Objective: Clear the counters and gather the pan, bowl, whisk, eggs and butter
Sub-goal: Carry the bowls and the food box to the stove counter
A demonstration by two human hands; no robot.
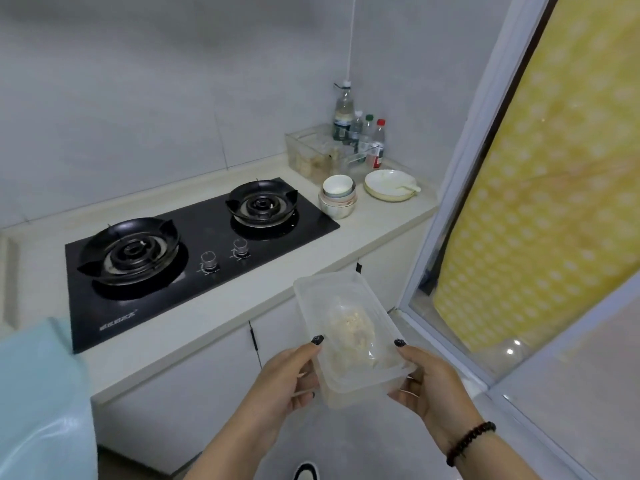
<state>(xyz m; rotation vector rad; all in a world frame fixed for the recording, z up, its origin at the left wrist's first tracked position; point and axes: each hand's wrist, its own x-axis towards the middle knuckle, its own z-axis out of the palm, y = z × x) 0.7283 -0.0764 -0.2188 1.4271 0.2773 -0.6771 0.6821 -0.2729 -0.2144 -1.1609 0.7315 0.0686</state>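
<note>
I hold a clear plastic container (346, 327) in front of the counter, with a pale crumbly food in a bag inside it. My left hand (287, 379) grips its left side, thumb on the rim. My right hand (429, 386) grips its right side, thumb on the rim as well. On the counter (388, 220) to the right of the stove stand stacked white bowls (337, 197) and a shallow cream dish (389, 185) with a spoon in it. No pan, whisk, eggs or butter are in view.
A black two-burner gas stove (194, 251) sits in the counter. A clear bin (322, 150) and several bottles (360, 133) fill the back right corner. A sliding door frame with a yellow dotted curtain (554, 168) is at the right. Light blue plastic (41, 393) lies at the lower left.
</note>
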